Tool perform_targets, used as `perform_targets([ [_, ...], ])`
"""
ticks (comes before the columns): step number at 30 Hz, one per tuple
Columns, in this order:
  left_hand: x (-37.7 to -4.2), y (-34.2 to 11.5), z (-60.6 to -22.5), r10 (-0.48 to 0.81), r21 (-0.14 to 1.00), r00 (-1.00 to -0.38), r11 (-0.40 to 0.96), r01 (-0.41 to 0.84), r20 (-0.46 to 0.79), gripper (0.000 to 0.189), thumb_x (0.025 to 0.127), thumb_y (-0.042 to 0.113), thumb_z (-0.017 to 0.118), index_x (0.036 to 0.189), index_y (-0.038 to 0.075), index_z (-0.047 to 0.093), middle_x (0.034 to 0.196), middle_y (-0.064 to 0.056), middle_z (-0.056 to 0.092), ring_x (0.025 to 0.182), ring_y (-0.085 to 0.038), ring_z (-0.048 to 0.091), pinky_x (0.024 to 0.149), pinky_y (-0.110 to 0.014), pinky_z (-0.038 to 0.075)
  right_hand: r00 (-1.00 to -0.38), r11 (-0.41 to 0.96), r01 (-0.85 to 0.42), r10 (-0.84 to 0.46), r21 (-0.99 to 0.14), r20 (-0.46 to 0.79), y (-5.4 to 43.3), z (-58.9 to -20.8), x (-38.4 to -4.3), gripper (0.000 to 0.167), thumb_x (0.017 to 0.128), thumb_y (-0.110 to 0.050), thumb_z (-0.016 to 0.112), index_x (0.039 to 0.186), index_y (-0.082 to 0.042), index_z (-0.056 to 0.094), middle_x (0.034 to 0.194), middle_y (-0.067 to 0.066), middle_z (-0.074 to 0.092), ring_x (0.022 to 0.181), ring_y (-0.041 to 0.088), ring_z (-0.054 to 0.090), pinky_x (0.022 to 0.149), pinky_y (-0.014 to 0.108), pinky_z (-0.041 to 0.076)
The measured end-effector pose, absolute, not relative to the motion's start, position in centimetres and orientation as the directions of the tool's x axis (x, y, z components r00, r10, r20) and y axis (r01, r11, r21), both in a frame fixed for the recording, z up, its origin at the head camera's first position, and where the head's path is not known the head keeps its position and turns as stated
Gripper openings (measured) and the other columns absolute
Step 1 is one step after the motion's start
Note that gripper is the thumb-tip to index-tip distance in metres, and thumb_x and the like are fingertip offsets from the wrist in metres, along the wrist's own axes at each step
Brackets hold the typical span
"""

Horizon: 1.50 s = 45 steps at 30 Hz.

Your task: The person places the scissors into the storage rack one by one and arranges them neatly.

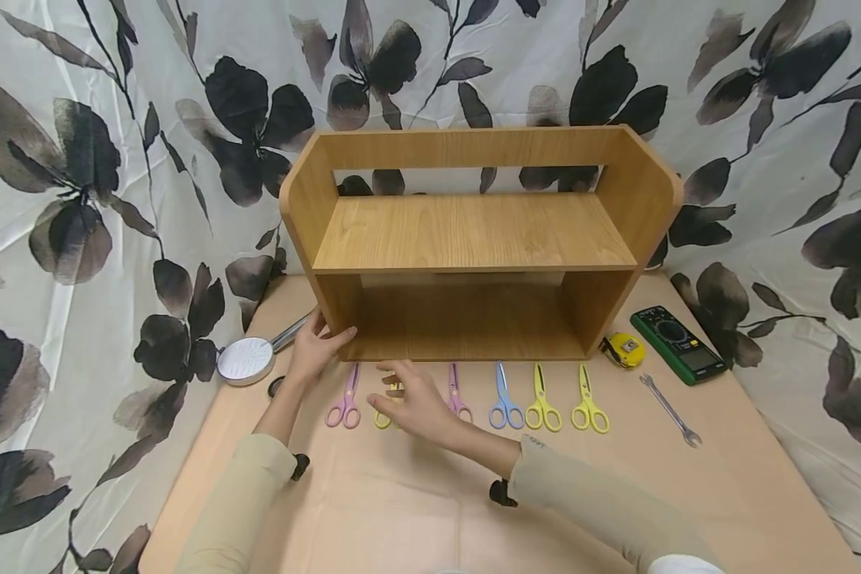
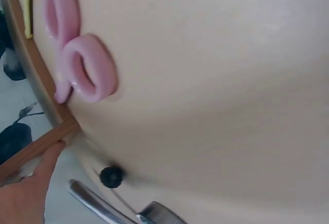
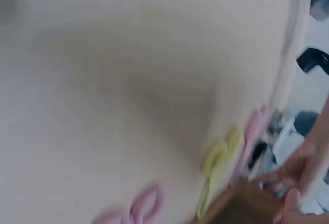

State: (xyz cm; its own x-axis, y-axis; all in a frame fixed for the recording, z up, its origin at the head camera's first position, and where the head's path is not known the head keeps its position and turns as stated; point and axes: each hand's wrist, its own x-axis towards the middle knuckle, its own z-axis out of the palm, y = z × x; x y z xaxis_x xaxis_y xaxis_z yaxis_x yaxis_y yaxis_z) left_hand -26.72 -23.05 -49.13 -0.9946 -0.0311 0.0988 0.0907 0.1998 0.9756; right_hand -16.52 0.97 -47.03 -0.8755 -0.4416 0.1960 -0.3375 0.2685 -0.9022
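A two-tier wooden shelf (image 1: 473, 231) stands at the back of the table. My left hand (image 1: 316, 347) grips the lower left corner of its side panel, thumb at the front; the left wrist view shows a fingertip on the panel edge (image 2: 38, 149). Along the shelf's front lies a row of scissors: pink scissors (image 1: 344, 406) beside the left hand, then yellow scissors (image 1: 383, 420) partly hidden behind my right hand (image 1: 419, 402). That hand is above the table with loosely extended fingers and holds nothing visible. Further right are pink scissors (image 1: 456, 395), blue scissors (image 1: 505, 406) and two yellow pairs (image 1: 541, 406).
Left of the shelf lie a magnifying glass (image 1: 246, 360) and a small black round object (image 1: 276, 387). On the right are a yellow tape measure (image 1: 623, 349), a green multimeter (image 1: 678, 344) and a wrench (image 1: 670, 409). Floral cloth (image 1: 79, 183) hangs around the table.
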Motion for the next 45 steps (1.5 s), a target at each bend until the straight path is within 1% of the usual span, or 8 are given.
perform_targets([
  [4, -26.6, -23.3, -50.4, -0.036, 0.965, -0.999, 0.261, 0.001, 0.010, 0.067, 0.098, 0.021, 0.072, 0.159, 0.016, 0.044, 0.158, -0.021, 0.049, 0.147, -0.039, 0.045, 0.113, -0.052, 0.048, -0.892, 0.225, -0.230, -0.439, -0.947, 0.113, -1.5, -49.2, -16.3, 0.050, 0.092, -0.010, 0.078, 0.137, 0.001, 0.058, 0.141, 0.020, 0.060, 0.122, 0.037, 0.066, 0.094, 0.025, 0.060],
  [8, -26.6, -23.0, -51.1, -0.058, 0.963, -0.998, 0.266, -0.048, -0.034, 0.057, 0.100, 0.020, 0.067, 0.154, 0.007, 0.050, 0.148, -0.028, 0.056, 0.133, -0.041, 0.057, 0.101, -0.046, 0.057, -0.903, 0.218, -0.176, -0.425, -0.960, 0.069, -3.1, -51.0, -16.6, 0.053, 0.088, -0.008, 0.080, 0.134, 0.005, 0.059, 0.137, 0.021, 0.061, 0.119, 0.037, 0.068, 0.092, 0.025, 0.061],
  [15, -26.7, -22.8, -51.7, -0.083, 0.952, -0.996, 0.301, -0.060, -0.037, 0.051, 0.100, 0.021, 0.067, 0.148, 0.008, 0.056, 0.139, -0.026, 0.065, 0.117, -0.026, 0.065, 0.086, -0.027, 0.059, -0.928, 0.312, -0.183, -0.368, -0.932, 0.059, -4.6, -52.6, -17.4, 0.053, 0.079, -0.002, 0.081, 0.128, 0.005, 0.063, 0.121, 0.019, 0.065, 0.108, 0.030, 0.070, 0.088, 0.023, 0.059],
  [18, -26.5, -22.8, -51.8, -0.091, 0.952, -0.994, 0.294, -0.083, -0.058, 0.053, 0.100, 0.023, 0.068, 0.149, 0.010, 0.056, 0.138, -0.026, 0.065, 0.114, -0.025, 0.066, 0.084, -0.025, 0.058, -0.931, 0.400, -0.214, -0.361, -0.891, 0.062, -5.0, -52.8, -17.6, 0.053, 0.077, -0.001, 0.080, 0.127, 0.003, 0.064, 0.117, 0.017, 0.065, 0.103, 0.025, 0.067, 0.085, 0.023, 0.055],
  [25, -26.3, -23.2, -51.8, -0.081, 0.972, -0.992, 0.207, -0.113, -0.098, 0.055, 0.101, 0.019, 0.066, 0.153, 0.010, 0.052, 0.144, -0.027, 0.061, 0.120, -0.031, 0.063, 0.089, -0.032, 0.060, -0.930, 0.528, -0.256, -0.363, -0.810, 0.058, -5.9, -53.2, -17.5, 0.059, 0.071, -0.001, 0.082, 0.126, -0.001, 0.062, 0.114, 0.016, 0.064, 0.102, 0.024, 0.058, 0.088, 0.031, 0.051],
  [30, -26.4, -23.3, -51.6, -0.080, 0.975, -0.991, 0.189, -0.117, -0.103, 0.055, 0.100, 0.018, 0.066, 0.153, 0.010, 0.051, 0.144, -0.028, 0.060, 0.120, -0.032, 0.063, 0.092, -0.036, 0.060, -0.937, 0.582, -0.248, -0.347, -0.774, 0.039, -6.7, -52.9, -17.4, 0.064, 0.069, 0.003, 0.080, 0.129, -0.001, 0.059, 0.109, 0.013, 0.061, 0.099, 0.025, 0.059, 0.082, 0.029, 0.055],
  [36, -26.3, -23.4, -51.4, -0.088, 0.974, -0.992, 0.201, -0.107, -0.091, 0.054, 0.099, 0.016, 0.066, 0.151, 0.008, 0.053, 0.141, -0.029, 0.062, 0.116, -0.031, 0.064, 0.087, -0.033, 0.061, -0.944, 0.636, -0.263, -0.325, -0.725, 0.057, -7.5, -52.9, -17.3, 0.060, 0.067, 0.008, 0.076, 0.124, -0.002, 0.058, 0.102, 0.012, 0.059, 0.091, 0.027, 0.058, 0.075, 0.031, 0.054],
  [45, -26.3, -23.6, -51.4, -0.065, 0.976, -0.993, 0.187, -0.107, -0.097, 0.055, 0.101, 0.015, 0.063, 0.154, 0.007, 0.049, 0.144, -0.030, 0.059, 0.121, -0.034, 0.063, 0.091, -0.039, 0.061, -0.964, 0.688, -0.242, -0.250, -0.685, 0.089, -9.1, -53.9, -17.5, 0.056, 0.063, 0.005, 0.078, 0.114, -0.001, 0.055, 0.095, 0.013, 0.057, 0.086, 0.029, 0.056, 0.068, 0.037, 0.051],
])
